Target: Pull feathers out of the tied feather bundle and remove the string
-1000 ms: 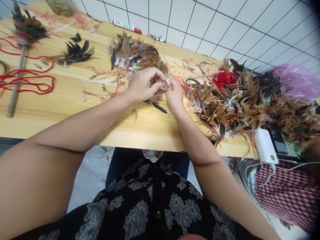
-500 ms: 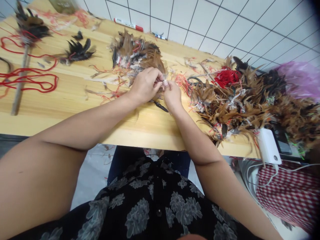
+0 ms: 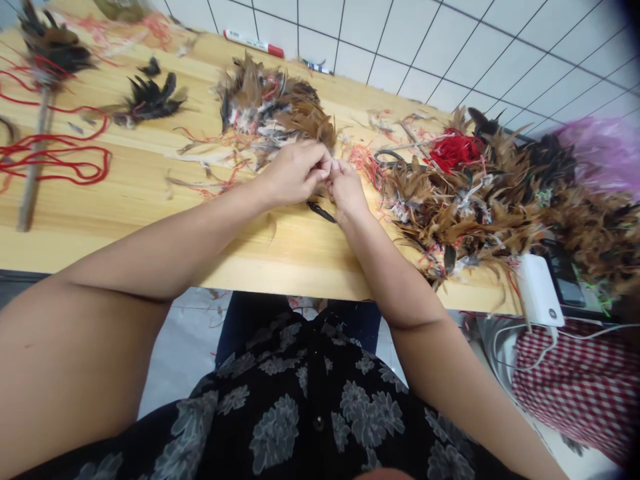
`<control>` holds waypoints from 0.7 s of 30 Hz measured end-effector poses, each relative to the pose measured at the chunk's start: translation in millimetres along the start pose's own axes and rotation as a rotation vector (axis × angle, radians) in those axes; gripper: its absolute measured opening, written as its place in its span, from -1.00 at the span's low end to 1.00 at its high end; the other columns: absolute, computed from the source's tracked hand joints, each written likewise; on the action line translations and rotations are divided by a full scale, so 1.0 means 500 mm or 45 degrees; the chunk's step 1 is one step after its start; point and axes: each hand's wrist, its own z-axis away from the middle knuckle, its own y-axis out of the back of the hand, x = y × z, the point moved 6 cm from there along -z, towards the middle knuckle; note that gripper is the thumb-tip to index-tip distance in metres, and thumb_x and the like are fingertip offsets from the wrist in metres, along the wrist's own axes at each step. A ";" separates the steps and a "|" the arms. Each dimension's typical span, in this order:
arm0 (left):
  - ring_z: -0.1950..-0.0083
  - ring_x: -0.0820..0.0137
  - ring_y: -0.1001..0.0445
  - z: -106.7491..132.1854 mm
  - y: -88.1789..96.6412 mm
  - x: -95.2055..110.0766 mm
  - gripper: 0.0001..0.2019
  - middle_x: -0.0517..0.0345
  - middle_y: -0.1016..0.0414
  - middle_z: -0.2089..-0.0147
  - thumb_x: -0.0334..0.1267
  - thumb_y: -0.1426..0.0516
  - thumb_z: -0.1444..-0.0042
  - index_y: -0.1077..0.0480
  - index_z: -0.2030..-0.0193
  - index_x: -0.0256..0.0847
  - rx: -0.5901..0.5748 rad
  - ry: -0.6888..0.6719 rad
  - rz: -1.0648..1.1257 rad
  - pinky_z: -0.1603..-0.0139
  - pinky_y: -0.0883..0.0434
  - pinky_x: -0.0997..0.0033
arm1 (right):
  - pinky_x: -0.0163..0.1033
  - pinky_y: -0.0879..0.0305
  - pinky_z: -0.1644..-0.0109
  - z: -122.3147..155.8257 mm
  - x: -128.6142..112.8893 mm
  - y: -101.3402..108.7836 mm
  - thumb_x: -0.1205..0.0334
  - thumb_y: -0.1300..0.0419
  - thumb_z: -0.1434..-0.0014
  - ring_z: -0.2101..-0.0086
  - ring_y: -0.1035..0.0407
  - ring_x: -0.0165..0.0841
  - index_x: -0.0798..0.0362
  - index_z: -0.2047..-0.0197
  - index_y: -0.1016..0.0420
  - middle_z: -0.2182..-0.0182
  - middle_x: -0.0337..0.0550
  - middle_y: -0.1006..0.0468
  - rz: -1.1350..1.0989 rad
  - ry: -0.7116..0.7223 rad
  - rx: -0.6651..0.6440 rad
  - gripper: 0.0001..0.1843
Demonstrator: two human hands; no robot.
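Observation:
My left hand [image 3: 297,172] and my right hand [image 3: 347,187] meet over the middle of the wooden table [image 3: 240,237], their fingers pinched together at the tips. What they pinch is too small and too covered to make out. Just beyond them lies a bundle of brown feathers [image 3: 280,100] with pale quill ends and red bits of string. A dark feather [image 3: 321,213] rests on the wood below my hands. Pale and reddish scraps [image 3: 215,187] are strewn left of my left hand.
A large heap of brown feathers [image 3: 465,213] fills the right side, with red string [image 3: 455,149] on it. A white power bank [image 3: 539,290] sits at the right front edge. On the left are red cord [image 3: 75,160], a stick [image 3: 37,160] topped with feathers and black feathers [image 3: 153,100].
My hands stay pinched together at nearly the same place; the fingers have shifted slightly, with the left hand a little lower. The view has moved slightly.

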 end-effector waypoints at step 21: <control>0.12 0.22 -0.67 0.004 -0.003 -0.023 -0.94 0.04 -0.66 0.13 -0.23 -0.18 -0.43 -0.49 0.05 -0.09 0.153 0.205 0.486 0.04 -0.64 0.17 | -0.46 0.23 0.55 0.084 -0.086 -0.019 0.45 0.02 -0.61 0.62 0.11 -0.59 0.00 0.37 -0.18 0.60 -0.47 -0.14 -0.197 -0.470 0.106 -0.57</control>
